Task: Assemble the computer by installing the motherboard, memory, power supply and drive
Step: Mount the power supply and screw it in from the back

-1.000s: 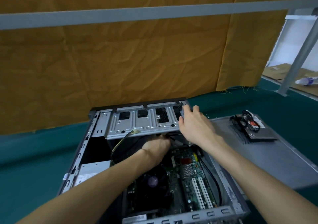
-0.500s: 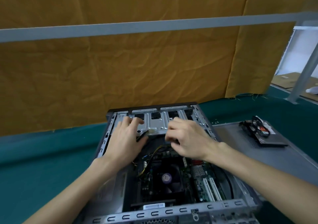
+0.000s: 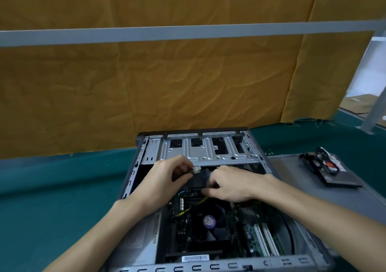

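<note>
two hands [image 3: 160, 179] [image 3: 231, 185] over ribbed steel cage [image 3: 208, 149]

I can't see what my right hand [image 3: 231, 185] has under its curled fingers; they cover the black cable [image 3: 194, 188] there, grip unclear. My left hand [image 3: 165, 179] hides most of the wire behind the white connector [image 3: 196, 169]. Both forearms run off the bottom edge. The case [image 3: 133, 179] is cut at the bottom, its near rail motion-blurred. The barcode label [image 3: 195, 258] is unreadable. My left arm covers part of the power supply [image 3: 144, 236]. The drive [image 3: 342, 179] on the side panel [image 3: 292, 167] is blurry, its cables a tangle.
</note>
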